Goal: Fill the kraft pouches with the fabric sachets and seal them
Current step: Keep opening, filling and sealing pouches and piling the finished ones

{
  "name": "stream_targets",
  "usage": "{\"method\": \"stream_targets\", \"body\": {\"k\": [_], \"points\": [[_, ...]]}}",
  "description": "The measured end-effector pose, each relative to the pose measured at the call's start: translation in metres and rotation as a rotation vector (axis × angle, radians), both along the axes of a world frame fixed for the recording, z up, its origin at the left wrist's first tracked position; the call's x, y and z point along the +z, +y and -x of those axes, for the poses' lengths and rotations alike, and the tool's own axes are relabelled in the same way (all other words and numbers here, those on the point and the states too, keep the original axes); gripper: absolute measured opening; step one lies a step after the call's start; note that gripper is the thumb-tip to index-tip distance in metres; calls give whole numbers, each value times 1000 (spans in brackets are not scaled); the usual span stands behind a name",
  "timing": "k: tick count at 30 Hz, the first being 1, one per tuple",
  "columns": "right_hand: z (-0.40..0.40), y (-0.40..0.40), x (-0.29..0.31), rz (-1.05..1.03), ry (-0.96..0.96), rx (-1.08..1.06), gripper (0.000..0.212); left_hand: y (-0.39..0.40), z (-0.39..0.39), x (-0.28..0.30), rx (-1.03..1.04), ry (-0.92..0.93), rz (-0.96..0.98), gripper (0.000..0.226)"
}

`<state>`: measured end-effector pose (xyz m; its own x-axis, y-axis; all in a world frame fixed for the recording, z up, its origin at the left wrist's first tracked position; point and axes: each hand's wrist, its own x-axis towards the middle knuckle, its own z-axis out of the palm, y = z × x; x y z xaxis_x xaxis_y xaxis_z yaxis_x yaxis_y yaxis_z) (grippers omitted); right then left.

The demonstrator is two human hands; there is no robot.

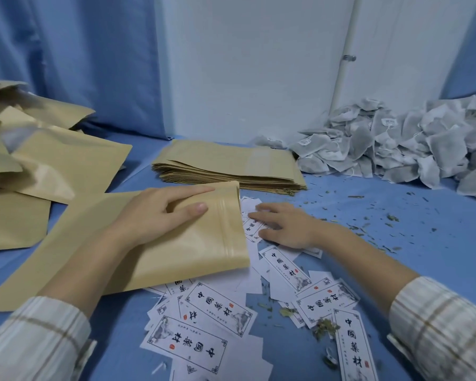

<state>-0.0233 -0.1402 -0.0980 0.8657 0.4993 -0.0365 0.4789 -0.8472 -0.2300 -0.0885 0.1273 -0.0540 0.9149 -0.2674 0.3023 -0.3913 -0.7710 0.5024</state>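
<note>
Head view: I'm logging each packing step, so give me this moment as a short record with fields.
left hand: rests on kraft pouch, fingers near its zip end
right hand: flat on printed label cards
empty pouch stack: behind the hands
fabric sachets: heaped far right
other pouches: piled at left
surface: blue cloth strewn with herb crumbs

One pouch stack (228, 167); two hands (160, 213).

The right hand (282, 225) is blurring and covering several paper labels (220, 307). The kraft pouch (154, 251) is hiding more labels; the left edge is cutting off filled pouches (66, 160).
</note>
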Motion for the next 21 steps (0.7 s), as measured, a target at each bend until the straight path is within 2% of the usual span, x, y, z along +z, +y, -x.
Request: {"method": "stream_targets", "body": {"k": [4, 11, 17, 19, 21], "points": [[-1, 1, 9, 57, -136, 8, 40, 1, 1, -1, 2, -9, 22, 52], [-3, -5, 17, 17, -66, 59, 37, 1, 3, -3, 17, -35, 27, 41], [5, -22, 29, -471, -40, -111, 14, 0, 3, -4, 20, -42, 30, 47], [15, -25, 35, -643, 121, -59, 6, 0, 2, -3, 19, -46, 42, 49], [24, -15, 39, -676, 282, 32, 9, -1, 1, -3, 11, -51, 63, 49]]}}
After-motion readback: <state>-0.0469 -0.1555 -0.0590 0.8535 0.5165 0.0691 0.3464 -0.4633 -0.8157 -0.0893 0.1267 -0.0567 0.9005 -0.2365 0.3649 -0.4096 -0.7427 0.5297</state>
